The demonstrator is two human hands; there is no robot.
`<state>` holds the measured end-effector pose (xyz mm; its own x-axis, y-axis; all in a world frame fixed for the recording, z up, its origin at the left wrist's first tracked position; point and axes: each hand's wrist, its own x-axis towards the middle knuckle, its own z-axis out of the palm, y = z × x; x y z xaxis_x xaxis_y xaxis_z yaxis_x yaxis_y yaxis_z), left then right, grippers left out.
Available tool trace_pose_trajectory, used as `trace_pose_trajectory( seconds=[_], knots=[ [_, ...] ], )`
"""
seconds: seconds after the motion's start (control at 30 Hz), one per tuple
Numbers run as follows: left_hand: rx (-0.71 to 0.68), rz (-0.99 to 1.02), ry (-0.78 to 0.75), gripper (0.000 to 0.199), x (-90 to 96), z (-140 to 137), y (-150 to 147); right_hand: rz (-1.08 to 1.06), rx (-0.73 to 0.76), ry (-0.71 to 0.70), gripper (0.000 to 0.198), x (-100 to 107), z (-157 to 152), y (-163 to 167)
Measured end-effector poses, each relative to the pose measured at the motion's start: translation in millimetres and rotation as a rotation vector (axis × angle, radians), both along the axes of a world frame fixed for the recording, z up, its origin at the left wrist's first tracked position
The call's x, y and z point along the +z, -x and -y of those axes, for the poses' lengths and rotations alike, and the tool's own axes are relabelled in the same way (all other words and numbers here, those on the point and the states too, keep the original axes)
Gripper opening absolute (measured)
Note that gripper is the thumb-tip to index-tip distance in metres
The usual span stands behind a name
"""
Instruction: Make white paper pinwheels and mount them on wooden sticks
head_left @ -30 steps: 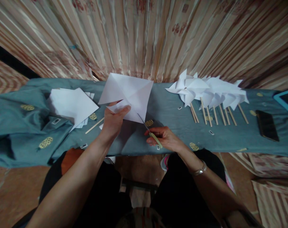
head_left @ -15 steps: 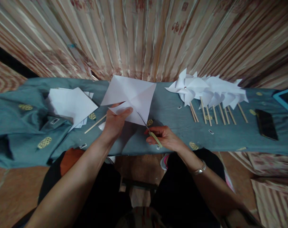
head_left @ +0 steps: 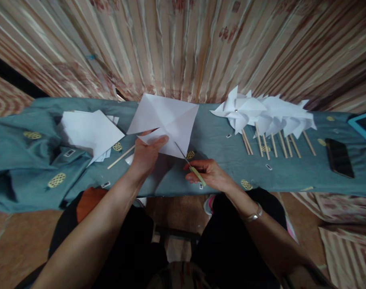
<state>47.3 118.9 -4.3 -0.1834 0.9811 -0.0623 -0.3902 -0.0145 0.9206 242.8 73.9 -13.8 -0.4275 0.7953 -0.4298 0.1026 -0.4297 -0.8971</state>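
My left hand [head_left: 148,154] is closed on a square sheet of white paper [head_left: 175,114], thumb on top and the other fingers underneath. Crease lines meet near the sheet's middle, and a slit runs in from its left side above my thumb. In my right hand [head_left: 205,173] is a pair of scissors [head_left: 197,175] with a yellow-green handle. The blades lie at the sheet's lower right corner and point toward its middle. Part of the handle is hidden by my fingers.
White paper sheets [head_left: 86,130] lie stacked at the left, near a wooden stick [head_left: 120,157]. Several paper pinwheels [head_left: 249,108] on sticks lie in a row at the right. Beyond them are a dark phone [head_left: 339,157] and a blue-framed device [head_left: 365,125]. A teal cloth [head_left: 225,174] covers the table.
Almost nothing differs. The paper, the scissors and both hands keep nearly the same places; the view has shifted very slightly.
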Motion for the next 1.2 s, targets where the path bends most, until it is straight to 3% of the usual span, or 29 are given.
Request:
trace_pose_trajectory(
  seconds=[0.3, 0.93, 1.2],
  knots=[
    [-0.075, -0.02, 0.033, 0.022, -1.7, 6.0, -3.8, 0.041, 0.043, -0.114, 0.048, 1.2, 0.8, -1.7],
    [-0.059, 0.001, 0.011, 0.023, -0.9, 6.9, -4.4, 0.006, -0.019, -0.003, 0.051, 1.4, -0.5, 1.3],
    [-0.018, -0.017, 0.03, 0.036, -3.1, 7.7, -6.1, 0.023, 0.007, -0.052, 0.049, 0.2, -0.8, 1.7]
  ],
)
